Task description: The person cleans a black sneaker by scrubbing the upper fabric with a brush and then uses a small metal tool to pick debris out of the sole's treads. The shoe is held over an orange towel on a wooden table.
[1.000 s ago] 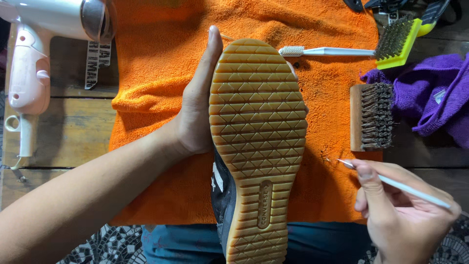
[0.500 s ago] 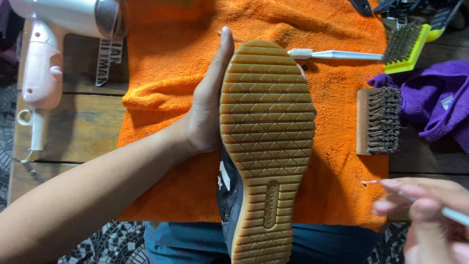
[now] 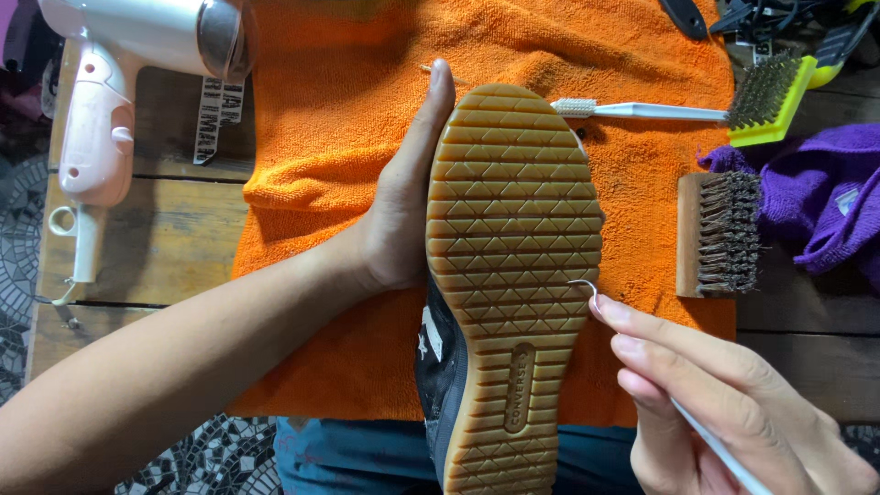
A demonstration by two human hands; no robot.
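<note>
My left hand [image 3: 401,197] grips a dark sneaker from its left side, sole turned up toward me. The tan rubber sole [image 3: 510,257] has a diamond tread. My right hand [image 3: 724,403] at the lower right pinches a thin white-handled hook pick [image 3: 587,289]; its bent metal tip touches the sole's right edge near mid-length. The shoe is held above an orange towel [image 3: 348,119] spread on the wooden table.
A pink and white hair dryer [image 3: 110,82] lies at the top left. On the towel's right are a white toothbrush [image 3: 642,111], a yellow-backed wire brush [image 3: 770,96] and a wooden bristle brush [image 3: 720,234]. A purple cloth [image 3: 825,197] lies at the right edge.
My right hand has brought the hook pick up and left until its tip meets the sole's right edge. The view has shifted slightly; the shoe and left hand stay put.
</note>
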